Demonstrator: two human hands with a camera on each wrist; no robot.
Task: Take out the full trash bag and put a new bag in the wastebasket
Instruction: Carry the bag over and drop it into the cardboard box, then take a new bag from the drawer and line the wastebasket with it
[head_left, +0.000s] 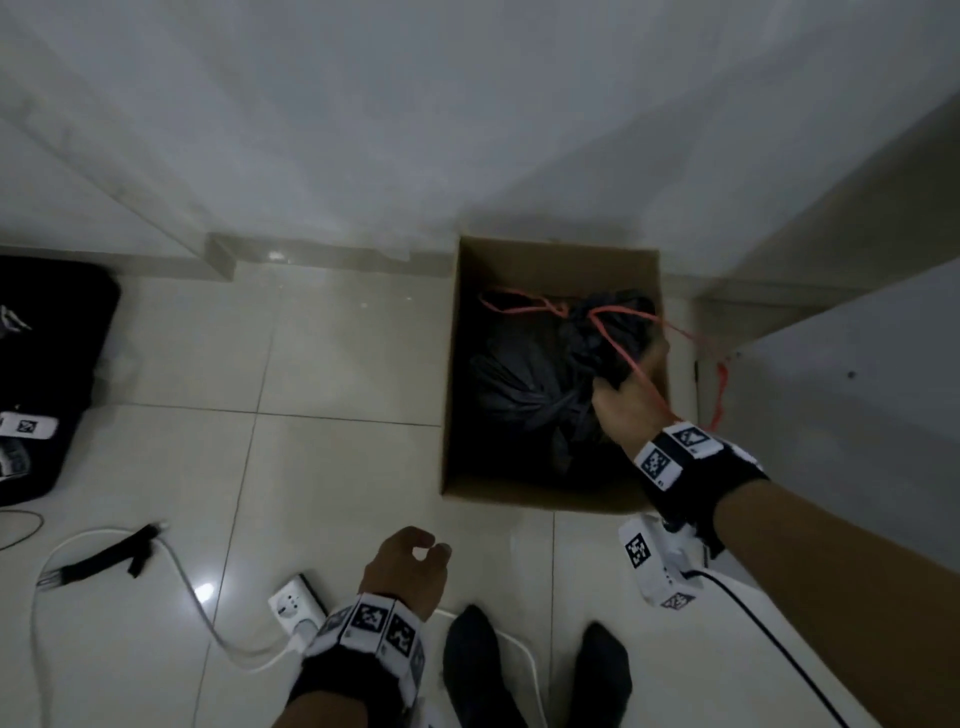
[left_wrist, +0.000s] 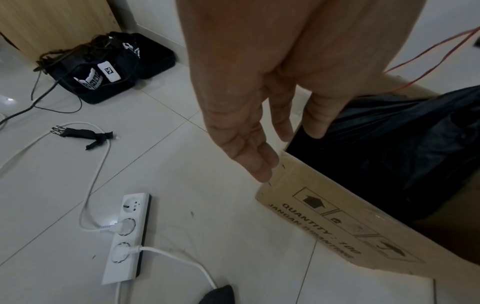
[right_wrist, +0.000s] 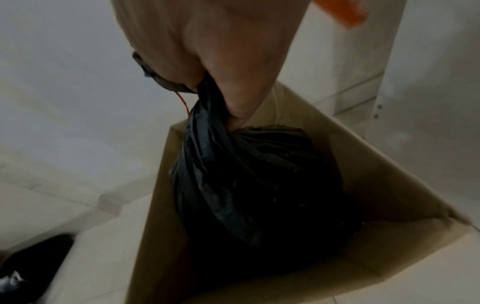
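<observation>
A brown cardboard box (head_left: 452, 374) serves as the wastebasket and stands on the tiled floor by the wall. Inside it sits a full black trash bag (head_left: 524, 384) with an orange drawstring (head_left: 524, 307) trailing from its gathered neck. My right hand (head_left: 631, 400) grips the bunched neck of the bag (right_wrist: 249, 174) from above, fingers (right_wrist: 241, 111) curled round the plastic inside the box (right_wrist: 389, 185). My left hand (head_left: 415, 558) hangs loose beside the box's near left corner (left_wrist: 324, 207), fingers (left_wrist: 259, 158) relaxed and holding nothing.
A white power strip (head_left: 293, 605) with plugged white cables (head_left: 182, 566) lies on the floor by my left hand. A black bag (head_left: 47, 374) with gear sits at the far left. My feet in dark socks (head_left: 478, 660) stand close to the box.
</observation>
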